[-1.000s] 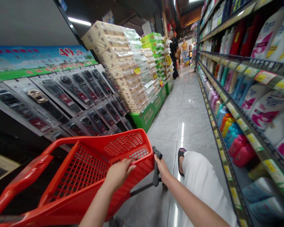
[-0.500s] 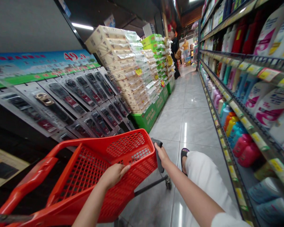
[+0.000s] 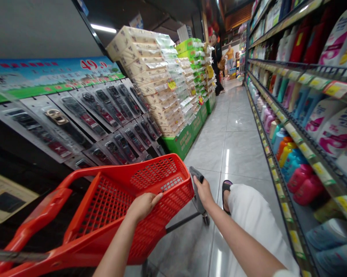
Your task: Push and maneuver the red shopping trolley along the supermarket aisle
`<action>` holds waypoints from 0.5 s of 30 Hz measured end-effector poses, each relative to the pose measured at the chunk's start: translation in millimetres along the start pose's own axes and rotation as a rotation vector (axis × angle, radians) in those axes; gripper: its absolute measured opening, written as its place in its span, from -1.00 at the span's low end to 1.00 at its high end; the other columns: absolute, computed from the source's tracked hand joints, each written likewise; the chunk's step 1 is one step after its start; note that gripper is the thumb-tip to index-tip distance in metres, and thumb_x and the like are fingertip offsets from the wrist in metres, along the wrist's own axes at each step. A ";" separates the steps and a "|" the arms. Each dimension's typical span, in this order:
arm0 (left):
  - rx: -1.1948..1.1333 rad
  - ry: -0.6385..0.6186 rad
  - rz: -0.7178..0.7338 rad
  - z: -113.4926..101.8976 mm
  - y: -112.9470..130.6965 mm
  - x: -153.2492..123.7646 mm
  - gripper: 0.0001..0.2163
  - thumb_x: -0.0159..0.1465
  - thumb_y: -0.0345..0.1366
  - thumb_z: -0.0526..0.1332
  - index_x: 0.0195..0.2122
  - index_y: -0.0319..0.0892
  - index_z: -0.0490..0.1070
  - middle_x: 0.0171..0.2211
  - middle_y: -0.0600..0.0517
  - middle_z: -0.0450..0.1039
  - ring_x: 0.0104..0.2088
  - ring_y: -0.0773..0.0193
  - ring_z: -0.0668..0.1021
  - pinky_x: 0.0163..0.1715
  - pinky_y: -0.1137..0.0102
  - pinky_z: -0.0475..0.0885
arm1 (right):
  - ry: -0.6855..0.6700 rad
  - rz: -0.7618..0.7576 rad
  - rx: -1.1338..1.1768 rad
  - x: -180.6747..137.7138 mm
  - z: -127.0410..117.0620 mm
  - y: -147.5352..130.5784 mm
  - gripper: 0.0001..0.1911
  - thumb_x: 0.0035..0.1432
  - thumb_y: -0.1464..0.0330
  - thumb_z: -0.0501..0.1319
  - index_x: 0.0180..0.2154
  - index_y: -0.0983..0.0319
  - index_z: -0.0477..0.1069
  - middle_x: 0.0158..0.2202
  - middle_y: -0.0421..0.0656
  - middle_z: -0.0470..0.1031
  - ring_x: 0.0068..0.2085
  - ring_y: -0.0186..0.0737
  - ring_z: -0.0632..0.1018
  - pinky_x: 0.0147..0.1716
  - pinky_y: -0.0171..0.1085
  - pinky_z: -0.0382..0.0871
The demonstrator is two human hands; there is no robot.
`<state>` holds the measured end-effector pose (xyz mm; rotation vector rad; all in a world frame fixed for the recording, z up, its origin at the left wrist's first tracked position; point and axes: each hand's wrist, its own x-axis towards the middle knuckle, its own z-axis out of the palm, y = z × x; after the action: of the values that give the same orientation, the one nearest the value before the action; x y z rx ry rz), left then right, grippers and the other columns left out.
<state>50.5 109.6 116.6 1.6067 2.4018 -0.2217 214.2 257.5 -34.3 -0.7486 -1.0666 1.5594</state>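
Observation:
A red plastic shopping cart (image 3: 159, 169) stands tilted in view at the lower left, its mesh basket bare inside where it shows. My left hand (image 3: 144, 207) lies over the near rim of the basket, thumb stretched along it and fingers curled out of sight. In my right hand (image 3: 204, 192) is a long, flat grey object (image 3: 199, 198) with a dark end, held upright beside the cart's end wall. Its exact kind is unclear. Just to the right is a foot in a dark sandal (image 3: 226, 188), below a white trouser leg (image 3: 251, 211).
Packaged belts (image 3: 81, 115) hang on a rack at left. Stacked tissue packs (image 3: 150, 77) stand on green bases (image 3: 179, 140) beyond. Shelves of bottles (image 3: 303, 184) line the right. Tiled floor (image 3: 239, 134) runs between, with people (image 3: 218, 61) at the far end.
The grey object in my right hand has shifted slightly right, leaving a gap from the cart's end. My left hand has slid a little up and right along the rim.

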 end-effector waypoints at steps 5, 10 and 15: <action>0.020 0.017 -0.043 -0.3 3.9 4.3 -0.40 0.35 0.14 -0.23 -0.51 -0.15 0.40 -0.42 -0.12 0.55 -0.35 0.08 0.60 -0.42 0.37 0.26 | -0.106 -0.121 -0.157 22.3 9.2 2.7 -0.49 0.08 0.11 0.27 0.06 0.13 0.49 0.20 -0.15 0.42 0.36 -0.04 0.20 0.38 0.01 -0.10; 0.023 0.034 -0.062 -0.5 7.4 11.8 -0.37 0.35 0.15 -0.25 -0.46 -0.16 0.44 -0.39 -0.15 0.56 -0.31 0.06 0.61 -0.41 0.37 0.28 | -0.117 -0.176 -0.247 -14.5 -2.6 19.9 -0.41 0.17 0.12 0.22 0.21 0.14 0.35 0.33 -0.15 0.22 0.44 -0.08 -0.05 0.39 0.02 -0.12; 0.014 0.023 -0.051 0.1 6.6 15.3 -0.36 0.34 0.16 -0.25 -0.45 -0.16 0.46 -0.39 -0.15 0.57 -0.30 0.06 0.62 -0.40 0.38 0.30 | 0.014 -0.186 -0.213 1.7 -4.9 8.5 -0.46 0.19 0.13 0.20 0.17 0.13 0.38 0.34 -0.13 0.20 0.38 -0.05 0.17 0.37 0.01 -0.04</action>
<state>51.0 125.6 112.2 1.5643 2.4656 -0.2312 214.6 260.0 -43.9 -0.7785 -1.2681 1.2950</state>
